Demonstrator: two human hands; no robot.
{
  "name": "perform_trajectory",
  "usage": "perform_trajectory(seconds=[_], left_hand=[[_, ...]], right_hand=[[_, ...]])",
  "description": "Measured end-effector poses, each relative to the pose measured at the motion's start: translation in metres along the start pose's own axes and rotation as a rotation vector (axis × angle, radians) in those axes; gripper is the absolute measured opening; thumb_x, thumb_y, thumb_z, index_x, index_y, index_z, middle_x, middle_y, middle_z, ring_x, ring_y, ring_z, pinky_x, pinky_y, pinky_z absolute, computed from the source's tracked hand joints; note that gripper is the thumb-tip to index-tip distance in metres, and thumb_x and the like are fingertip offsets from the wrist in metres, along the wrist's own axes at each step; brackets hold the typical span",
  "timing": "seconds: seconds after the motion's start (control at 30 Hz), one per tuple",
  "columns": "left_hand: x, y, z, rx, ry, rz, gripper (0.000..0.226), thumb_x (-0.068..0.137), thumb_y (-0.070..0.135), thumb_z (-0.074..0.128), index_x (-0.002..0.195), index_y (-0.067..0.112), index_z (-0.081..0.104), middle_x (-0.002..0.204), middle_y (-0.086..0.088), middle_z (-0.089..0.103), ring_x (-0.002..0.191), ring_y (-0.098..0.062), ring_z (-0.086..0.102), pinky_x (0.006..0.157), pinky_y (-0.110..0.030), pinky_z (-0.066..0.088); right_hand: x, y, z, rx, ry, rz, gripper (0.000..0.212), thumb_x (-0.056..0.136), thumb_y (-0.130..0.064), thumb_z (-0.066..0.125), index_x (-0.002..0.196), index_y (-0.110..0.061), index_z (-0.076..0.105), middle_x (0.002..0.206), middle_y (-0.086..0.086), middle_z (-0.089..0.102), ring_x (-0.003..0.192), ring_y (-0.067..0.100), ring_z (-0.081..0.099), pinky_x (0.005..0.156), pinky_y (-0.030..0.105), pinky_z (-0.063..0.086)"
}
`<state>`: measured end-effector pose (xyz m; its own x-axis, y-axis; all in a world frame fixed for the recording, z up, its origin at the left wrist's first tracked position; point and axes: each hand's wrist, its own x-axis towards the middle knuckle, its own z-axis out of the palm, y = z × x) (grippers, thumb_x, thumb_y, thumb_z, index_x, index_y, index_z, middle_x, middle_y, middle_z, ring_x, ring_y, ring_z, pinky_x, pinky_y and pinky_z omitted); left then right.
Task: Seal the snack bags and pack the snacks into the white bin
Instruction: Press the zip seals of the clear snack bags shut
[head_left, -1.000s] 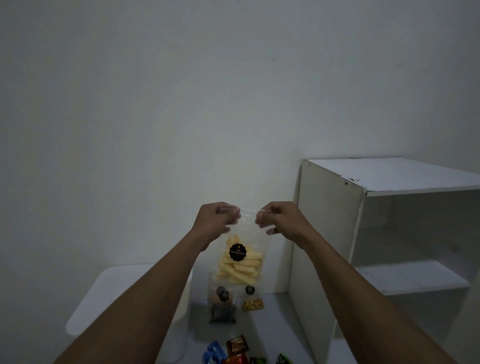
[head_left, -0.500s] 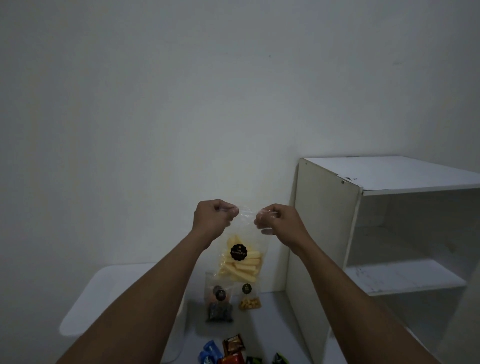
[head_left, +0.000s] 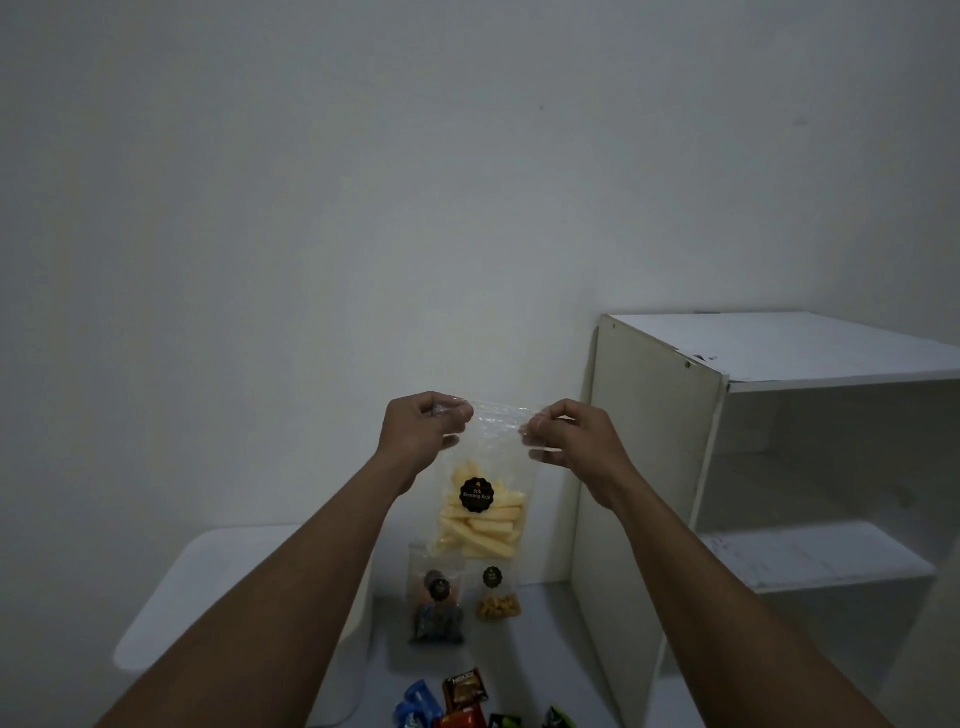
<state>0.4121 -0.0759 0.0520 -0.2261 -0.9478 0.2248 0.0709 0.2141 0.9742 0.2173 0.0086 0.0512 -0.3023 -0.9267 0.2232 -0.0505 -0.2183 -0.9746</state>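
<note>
Your left hand and right hand hold a clear plastic snack bag of pale yellow sticks up in front of the white wall. Each grip pinches one top corner of the bag between thumb and curled fingers, and the top strip is stretched between the two. The sticks fill the lower half of the bag, behind a round black label. You cannot tell whether the seal is closed.

Below the held bag, two smaller clear bags sit on the pale grey surface. One holds dark pieces, and the one just to its right holds golden-brown pieces.

The white plastic bin stands left of them, partly behind your left forearm. Its contents are not visible.

Small wrapped sachets, blue, brown and red, lie at the bottom edge. A white open shelf unit stands at the right.
</note>
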Motion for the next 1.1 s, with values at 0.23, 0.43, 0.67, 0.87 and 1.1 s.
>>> perform_trajectory(seconds=[0.23,0.43,0.67,0.87,1.1], left_hand=[[-0.003,0.000,0.000,-0.046,-0.031,-0.039,0.006,0.084,0.010,0.076,0.089,0.007,0.073,0.088,-0.008,0.071,0.080,-0.020,0.067,0.077,-0.030,0.059],[-0.001,-0.001,-0.004,-0.056,-0.036,-0.044,0.008,0.083,0.011,0.076,0.089,0.006,0.073,0.087,-0.008,0.071,0.080,-0.020,0.067,0.077,-0.030,0.058],[-0.003,-0.001,0.000,-0.050,-0.059,-0.037,0.014,0.083,0.011,0.077,0.094,0.003,0.074,0.089,-0.010,0.072,0.080,-0.019,0.068,0.079,-0.032,0.060],[-0.001,-0.002,-0.001,-0.038,-0.047,-0.040,0.013,0.083,0.011,0.077,0.093,0.004,0.074,0.091,-0.011,0.072,0.081,-0.020,0.068,0.079,-0.032,0.059],[0.000,0.001,0.008,-0.023,-0.077,-0.026,0.017,0.082,0.011,0.078,0.096,0.001,0.073,0.090,-0.010,0.072,0.079,-0.019,0.068,0.079,-0.033,0.060]], right_hand=[[0.004,-0.004,-0.003,-0.026,-0.010,-0.016,0.008,0.090,0.002,0.063,0.082,0.000,0.063,0.090,0.017,0.075,0.086,0.028,0.073,0.079,0.040,0.061],[0.006,-0.005,-0.005,-0.065,-0.073,-0.017,0.006,0.090,-0.003,0.064,0.088,0.002,0.067,0.093,0.019,0.074,0.084,0.024,0.072,0.074,0.035,0.061],[0.011,-0.001,-0.001,-0.155,-0.076,-0.052,0.007,0.091,-0.004,0.064,0.088,0.002,0.067,0.091,0.021,0.074,0.082,0.025,0.072,0.078,0.038,0.061],[0.013,-0.002,-0.001,-0.140,-0.076,-0.039,0.007,0.090,-0.003,0.064,0.090,0.004,0.067,0.091,0.020,0.074,0.082,0.021,0.073,0.076,0.035,0.061],[0.016,-0.004,0.002,-0.199,-0.106,-0.041,0.012,0.089,-0.008,0.067,0.094,0.003,0.068,0.089,0.016,0.075,0.082,0.023,0.073,0.074,0.034,0.061]])
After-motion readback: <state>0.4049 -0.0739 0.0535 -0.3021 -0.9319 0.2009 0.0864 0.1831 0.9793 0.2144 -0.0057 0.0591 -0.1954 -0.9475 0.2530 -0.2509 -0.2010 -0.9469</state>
